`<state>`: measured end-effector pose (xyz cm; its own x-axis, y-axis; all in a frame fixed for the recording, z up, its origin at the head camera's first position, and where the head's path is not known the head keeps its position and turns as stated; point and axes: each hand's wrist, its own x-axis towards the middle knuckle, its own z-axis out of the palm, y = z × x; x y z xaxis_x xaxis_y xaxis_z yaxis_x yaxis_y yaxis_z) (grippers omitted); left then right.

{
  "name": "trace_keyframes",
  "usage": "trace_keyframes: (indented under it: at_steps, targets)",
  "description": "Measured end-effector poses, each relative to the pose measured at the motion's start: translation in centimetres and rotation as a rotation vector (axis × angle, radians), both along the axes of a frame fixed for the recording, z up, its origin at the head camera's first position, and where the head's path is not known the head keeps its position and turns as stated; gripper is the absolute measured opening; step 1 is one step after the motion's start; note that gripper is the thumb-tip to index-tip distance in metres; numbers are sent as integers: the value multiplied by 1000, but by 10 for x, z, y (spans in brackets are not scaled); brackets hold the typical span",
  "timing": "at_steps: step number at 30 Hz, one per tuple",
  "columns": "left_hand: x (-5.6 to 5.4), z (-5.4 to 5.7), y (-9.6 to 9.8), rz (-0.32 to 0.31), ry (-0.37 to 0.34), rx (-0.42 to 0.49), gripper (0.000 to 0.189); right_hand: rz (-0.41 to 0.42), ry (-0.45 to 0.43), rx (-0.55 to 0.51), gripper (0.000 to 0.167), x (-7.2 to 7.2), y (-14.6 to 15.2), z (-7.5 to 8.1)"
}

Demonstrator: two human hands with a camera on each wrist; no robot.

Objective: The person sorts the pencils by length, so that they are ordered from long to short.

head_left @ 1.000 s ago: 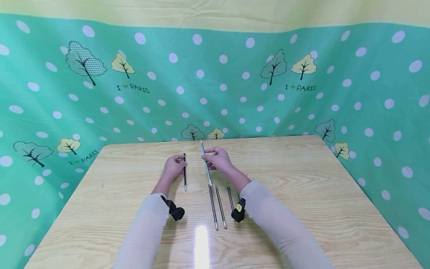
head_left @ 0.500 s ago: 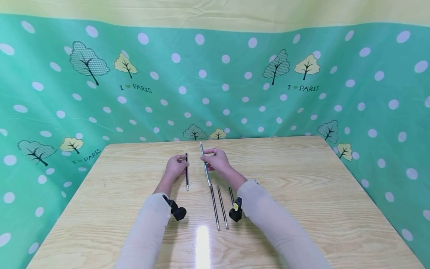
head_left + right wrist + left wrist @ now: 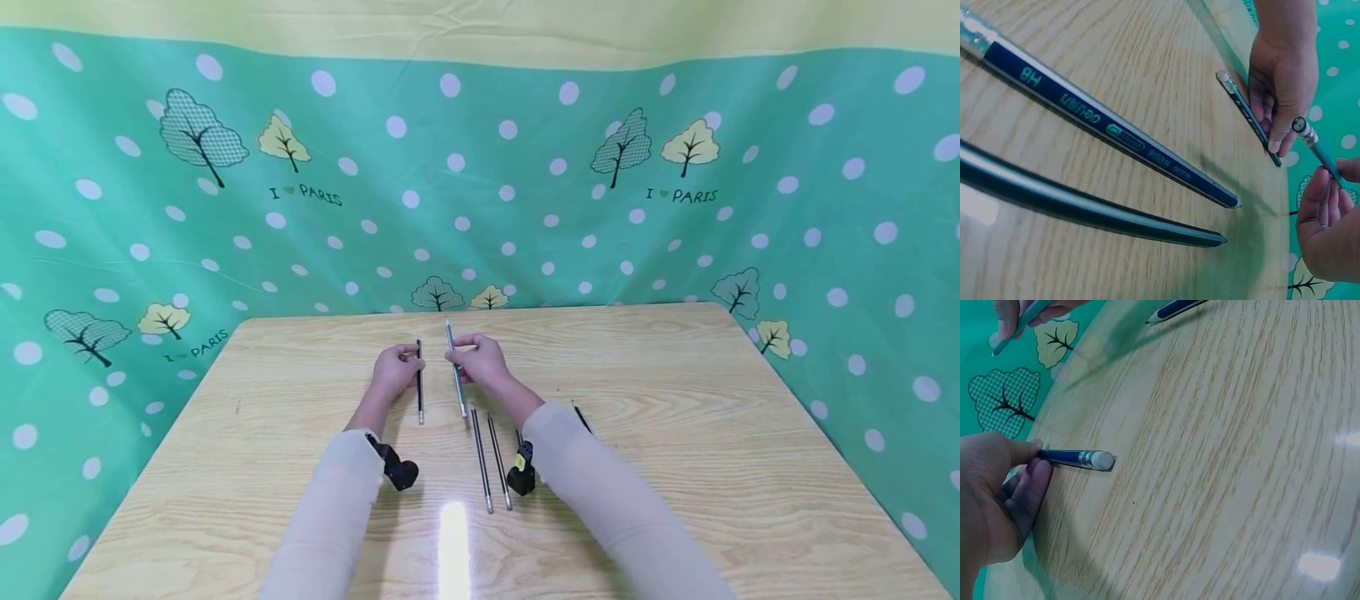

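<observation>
My left hand (image 3: 393,369) pinches a dark pencil (image 3: 421,400) between thumb and fingers, its eraser end pointing toward me. In the left wrist view that pencil's white eraser (image 3: 1104,460) shows close over the tabletop. To its right, my right hand (image 3: 483,360) pinches a teal pencil (image 3: 457,377), tip pointing away. In the right wrist view the teal pencil (image 3: 1324,157) is held up off the table, eraser end toward the camera. Two dark pencils, one (image 3: 482,462) beside another (image 3: 500,462), lie on the table nearer me, tips away.
Another pencil (image 3: 518,435) is mostly hidden by the right wrist camera (image 3: 521,469). One more pencil (image 3: 582,418) pokes out beyond the right sleeve (image 3: 600,483). Behind the wooden table (image 3: 675,375) hangs a green dotted cloth (image 3: 480,179).
My right hand has shifted slightly left with the teal pencil, closer to the left hand. The pencil beyond the right sleeve has come more into view. The head view has turned slightly.
</observation>
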<state>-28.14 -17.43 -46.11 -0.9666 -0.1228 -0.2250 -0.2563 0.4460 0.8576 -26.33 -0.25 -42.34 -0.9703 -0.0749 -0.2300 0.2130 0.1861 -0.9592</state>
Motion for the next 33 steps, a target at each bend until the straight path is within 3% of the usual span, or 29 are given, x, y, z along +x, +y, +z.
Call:
trace_keyframes:
  at_steps: [33]
  targets:
    - [3, -1, 0, -3, 42, 17, 43, -63, -17, 2, 25, -5, -25, -17]
